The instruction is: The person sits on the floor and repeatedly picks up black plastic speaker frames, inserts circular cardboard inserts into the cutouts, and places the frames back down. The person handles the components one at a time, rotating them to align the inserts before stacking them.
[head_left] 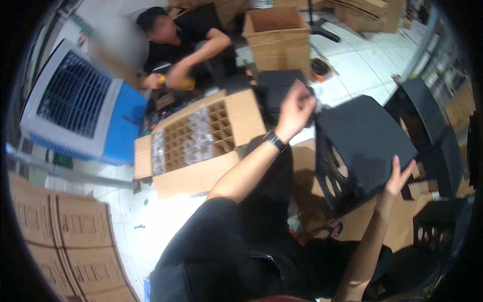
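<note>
A large black plastic casing (365, 133) with rounded cut-outs along its left side stands in front of me, tilted, over brown cardboard. My right hand (397, 178) rests against its lower right corner, with the visible fingers stretched out and apart. Raised beyond the casing's upper left corner is my left hand (296, 110), a dark watch on its wrist. Motion smears its fingers, and I cannot make out anything in them. Close behind that hand sits a smaller black block-shaped thing (279, 83).
An open carton (188, 176) with cardboard dividers and clear-wrapped pieces lies left of centre. Beyond it a co-worker (201, 50) handles something yellow. A blue-and-white air cooler (113, 121), stacked boxes (85, 226), a tall open box (279, 48) and more black casings (425, 121) surround me.
</note>
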A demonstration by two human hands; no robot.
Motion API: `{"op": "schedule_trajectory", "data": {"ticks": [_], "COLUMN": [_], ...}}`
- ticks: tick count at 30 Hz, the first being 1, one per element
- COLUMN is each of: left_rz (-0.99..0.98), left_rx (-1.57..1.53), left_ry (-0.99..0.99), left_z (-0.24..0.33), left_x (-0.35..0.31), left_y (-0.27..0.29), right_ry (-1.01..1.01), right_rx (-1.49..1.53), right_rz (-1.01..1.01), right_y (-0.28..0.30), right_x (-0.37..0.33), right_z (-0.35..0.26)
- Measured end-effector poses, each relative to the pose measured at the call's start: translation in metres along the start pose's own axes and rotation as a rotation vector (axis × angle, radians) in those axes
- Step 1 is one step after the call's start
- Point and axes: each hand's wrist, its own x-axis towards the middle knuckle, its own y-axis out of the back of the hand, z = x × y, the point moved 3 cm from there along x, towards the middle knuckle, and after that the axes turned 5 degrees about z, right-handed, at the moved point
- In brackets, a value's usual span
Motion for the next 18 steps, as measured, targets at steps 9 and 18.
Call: {"op": "schedule_trajectory", "data": {"ticks": [9,18], "left_rz": [1.418,1.478], "left_rx": [0.186,0.038], "left_ry": [-0.303,-0.378], "left_z": [0.175,0.128], "left_x": [-0.072,-0.071], "left_y": [0.402,0.372], "right_ry": [-0.054,-0.006], "right_rx": [0.173,0.151], "right_rz": [0.124,0.157], "right_y": [0.005,-0.005], "right_x": [-0.008,0.005], "right_z": [0.002,0.013]}}
